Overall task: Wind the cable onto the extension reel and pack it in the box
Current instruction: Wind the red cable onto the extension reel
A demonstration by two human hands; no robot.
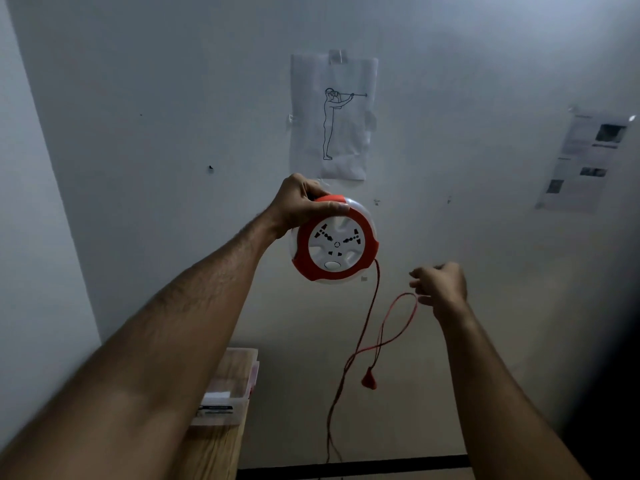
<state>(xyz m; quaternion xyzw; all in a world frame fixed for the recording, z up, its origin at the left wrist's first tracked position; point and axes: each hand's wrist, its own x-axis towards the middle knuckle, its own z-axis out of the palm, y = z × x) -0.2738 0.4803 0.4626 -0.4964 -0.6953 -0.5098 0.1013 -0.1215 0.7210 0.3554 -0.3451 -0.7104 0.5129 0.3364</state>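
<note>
reel (334, 239) gripped in your left hand (300, 202), cable (372, 306) dangling below it.
right hand (441, 285) loosely pinches a loop right of reel; slack may tangle, plug (369, 380) swinging.

Single view only, taken from a wide-angle camera on the person's head. It faces forward toward a pale wall (173, 98), tilted down enough to catch a wooden table (214, 448) at the lower edge. Both forearms enter from the bottom corners, near the lens. Frame edges curve and darken at right.
</note>
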